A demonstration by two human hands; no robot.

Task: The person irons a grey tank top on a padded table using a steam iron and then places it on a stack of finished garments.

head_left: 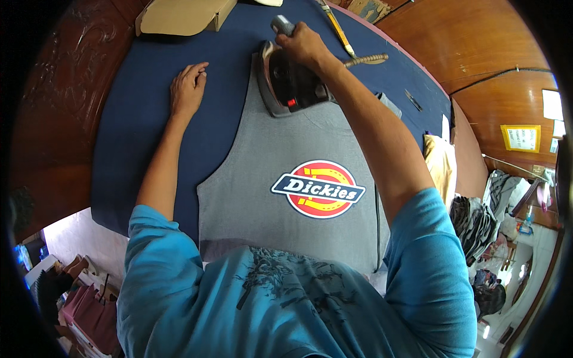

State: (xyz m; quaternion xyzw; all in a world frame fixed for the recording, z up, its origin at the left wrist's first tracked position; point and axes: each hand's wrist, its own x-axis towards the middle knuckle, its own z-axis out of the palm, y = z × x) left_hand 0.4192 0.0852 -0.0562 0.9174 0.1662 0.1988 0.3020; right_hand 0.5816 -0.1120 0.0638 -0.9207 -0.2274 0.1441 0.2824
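A grey sleeveless garment [262,161] lies spread over the dark blue covered table [143,131]. Its printed badge [325,210] is red, yellow, white and navy. My right hand [305,45] is wrapped round the handle of an iron [292,83] with a dark body and a small red part. The iron sits at the garment's far, narrow end, partly behind my right forearm. Left of the garment, my left hand [187,90] rests on the blue cloth, holding nothing, its fingers stretched out and slightly bent.
Brown cardboard [179,17] lies at the far left. A long yellow strip-like tool [338,30] and small thread snips [413,100] are on the far right. Cream cloth [439,161] hangs at the right edge, beside piled dark clothes [471,218]. Carved wood [65,89] borders the left.
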